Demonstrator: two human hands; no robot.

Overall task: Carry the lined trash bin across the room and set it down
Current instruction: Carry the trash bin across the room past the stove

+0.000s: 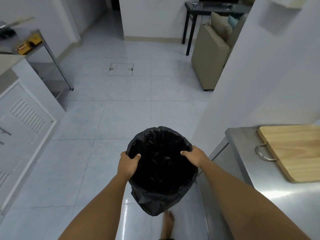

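Note:
The trash bin (160, 172) is round and fully covered by a black plastic liner that hangs over its sides. It is held up above the pale tiled floor, low in the middle of the head view. My left hand (128, 164) grips the rim on the left, thumb inside the opening. My right hand (194, 156) grips the rim on the right, fingers curled over the edge. The bin's inside is dark and looks empty. A bare foot (167, 222) shows just below the bin.
A steel counter (270, 193) with a wooden cutting board (294, 149) stands close on the right. White cabinets (26, 118) and a glass shelf unit (50, 70) line the left. Ahead lie open floor tiles (129, 104) with a floor hatch (120, 69), a beige sofa (213, 54) and a dark table (195, 13).

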